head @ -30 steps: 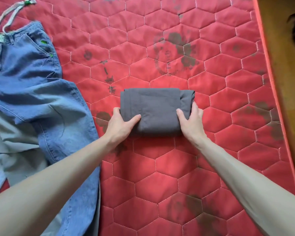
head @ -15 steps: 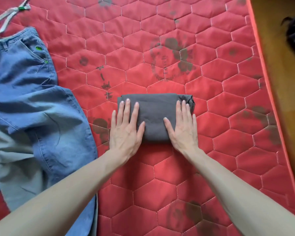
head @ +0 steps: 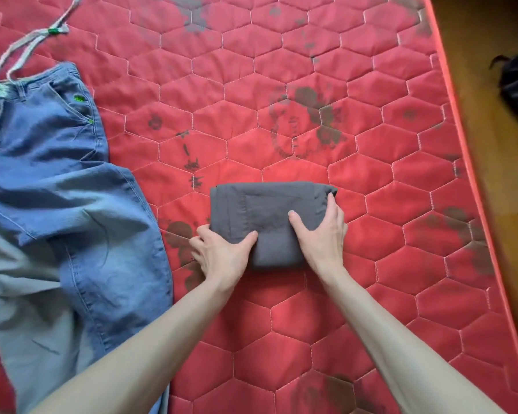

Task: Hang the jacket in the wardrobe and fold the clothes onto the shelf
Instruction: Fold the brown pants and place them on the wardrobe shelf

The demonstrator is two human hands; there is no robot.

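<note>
folded grey garment (head: pixel 269 216) lies on the red quilted mattress (head: pixel 371 264), nearer its right edge than its left, as a compact rectangle with a stitched pocket outline on top. left hand (head: pixel 222 255) grasps the garment's near left corner: the thumb lies on top of the cloth and the fingers curl down against its left side, their tips hidden. right hand (head: pixel 320 234) clasps the right end, thumb pressed flat on top and fingers wrapped along the right edge up to the far right corner. the bundle sits between the two hands, flat on the mattress. blue jeans (head: pixel 57 180) lie spread along the mattress's left edge, well apart from the bundle, over a pale grey cloth (head: pixel 36 324).
</note>
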